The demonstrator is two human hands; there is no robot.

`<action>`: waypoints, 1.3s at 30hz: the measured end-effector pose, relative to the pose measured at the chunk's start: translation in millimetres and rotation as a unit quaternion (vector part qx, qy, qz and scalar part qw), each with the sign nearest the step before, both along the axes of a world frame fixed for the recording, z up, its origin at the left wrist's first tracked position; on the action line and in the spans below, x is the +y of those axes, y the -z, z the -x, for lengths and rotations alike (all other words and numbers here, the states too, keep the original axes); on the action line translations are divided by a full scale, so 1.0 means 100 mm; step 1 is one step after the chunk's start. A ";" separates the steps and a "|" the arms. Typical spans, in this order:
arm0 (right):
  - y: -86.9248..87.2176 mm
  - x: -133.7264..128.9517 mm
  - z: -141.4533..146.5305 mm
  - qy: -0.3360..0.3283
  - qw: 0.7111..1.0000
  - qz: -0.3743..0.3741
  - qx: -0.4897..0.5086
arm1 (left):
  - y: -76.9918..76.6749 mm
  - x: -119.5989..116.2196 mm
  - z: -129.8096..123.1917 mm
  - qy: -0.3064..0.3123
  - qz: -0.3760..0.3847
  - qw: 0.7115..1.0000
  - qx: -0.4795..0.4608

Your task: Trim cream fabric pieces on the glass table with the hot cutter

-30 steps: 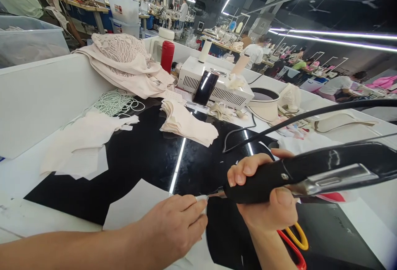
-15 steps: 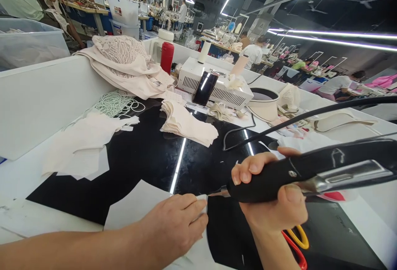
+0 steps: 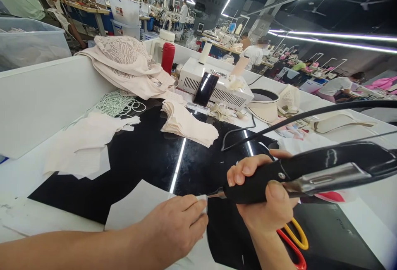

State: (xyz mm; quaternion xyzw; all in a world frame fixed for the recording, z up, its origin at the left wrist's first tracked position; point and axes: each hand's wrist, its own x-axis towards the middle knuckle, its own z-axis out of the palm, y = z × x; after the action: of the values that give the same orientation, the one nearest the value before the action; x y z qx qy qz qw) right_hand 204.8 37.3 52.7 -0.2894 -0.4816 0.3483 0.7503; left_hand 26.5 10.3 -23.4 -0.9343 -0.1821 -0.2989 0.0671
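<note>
My left hand is closed, pinching the edge of a white sheet that lies on the black glossy surface. In my right hand is a black handheld tool with a metal lever, its fingers wrapped round the grip. The tool's thin metal tip points left and meets the white edge beside my left fingertips; whether they touch is too small to tell. Scissors with red and yellow handles lie partly hidden behind my right wrist.
Beyond my hands lie stacked beige pieces, pale fabric and green cord. A phone leans on a white box. A black cable arches over the right side. People sit at tables farther back.
My right hand and the black tool have shifted slightly left and tilted a little, uncovering more of the scissor handles. My left hand keeps its hold with barely any movement.
</note>
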 end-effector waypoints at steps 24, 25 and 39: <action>0.04 0.01 0.15 -0.015 1.000 -0.011 0.019 | 0.03 0.01 0.03 0.008 -0.039 0.999 0.032; 0.05 0.01 0.15 -0.017 1.000 -0.013 0.015 | 0.02 0.01 0.04 0.008 -0.038 0.999 0.033; -0.16 -0.33 -0.14 0.059 0.998 0.016 -0.033 | -0.02 0.40 0.20 -0.074 -0.003 0.994 0.077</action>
State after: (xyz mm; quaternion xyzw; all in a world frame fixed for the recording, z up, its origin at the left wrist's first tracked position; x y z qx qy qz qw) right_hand 218.8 4.3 69.0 -0.3402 -0.4823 0.3010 0.7490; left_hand 6.5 50.1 -21.3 -0.9383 -0.2441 -0.2209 0.1058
